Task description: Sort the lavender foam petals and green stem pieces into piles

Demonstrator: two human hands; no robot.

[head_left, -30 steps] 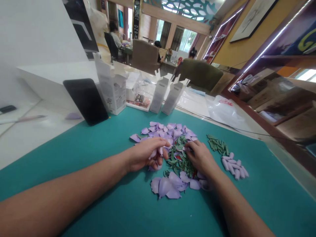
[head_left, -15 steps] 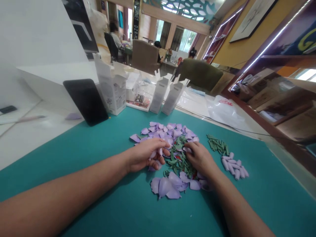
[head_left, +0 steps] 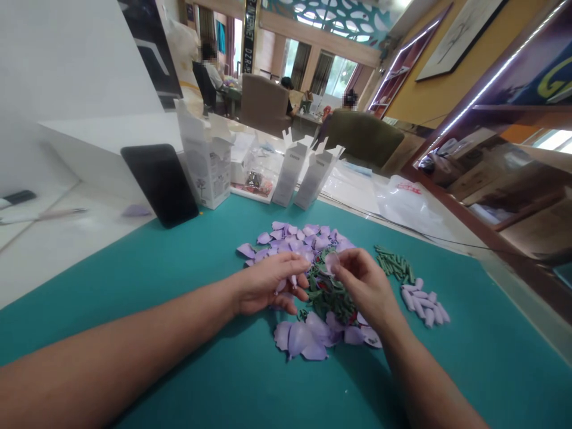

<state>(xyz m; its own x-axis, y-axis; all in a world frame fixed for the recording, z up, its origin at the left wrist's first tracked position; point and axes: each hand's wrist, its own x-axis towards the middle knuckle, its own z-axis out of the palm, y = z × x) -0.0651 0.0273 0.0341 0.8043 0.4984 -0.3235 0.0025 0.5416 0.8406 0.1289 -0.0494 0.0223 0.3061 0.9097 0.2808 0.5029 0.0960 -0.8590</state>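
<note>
My right hand (head_left: pixel 364 286) pinches a pale lilac petal (head_left: pixel 331 264) between thumb and fingertips, just above the heap. Curled loosely, my left hand (head_left: pixel 270 283) holds small lilac petals (head_left: pixel 280 287) in its fingers, partly hidden by the hand. Between and under the hands lie green leaf pieces (head_left: pixel 333 298) with bits of red among them. Beyond them spreads a pile of purple petals (head_left: pixel 292 241). Larger lilac petals (head_left: pixel 304 339) lie on the near side, on the green mat (head_left: pixel 214 381).
Green stick pieces (head_left: pixel 394 263) and lilac tubes (head_left: pixel 424 302) lie to the right. At the back stand a black tablet-like slab (head_left: pixel 161 185), a white box (head_left: pixel 210 170) and two slim open boxes (head_left: pixel 290 173). A plastic bag (head_left: pixel 409 196) lies behind; people sit farther off.
My right hand has risen slightly out of the heap and now has a lilac petal in its fingertips. The left hand stays nearly in place, still holding its petals.
</note>
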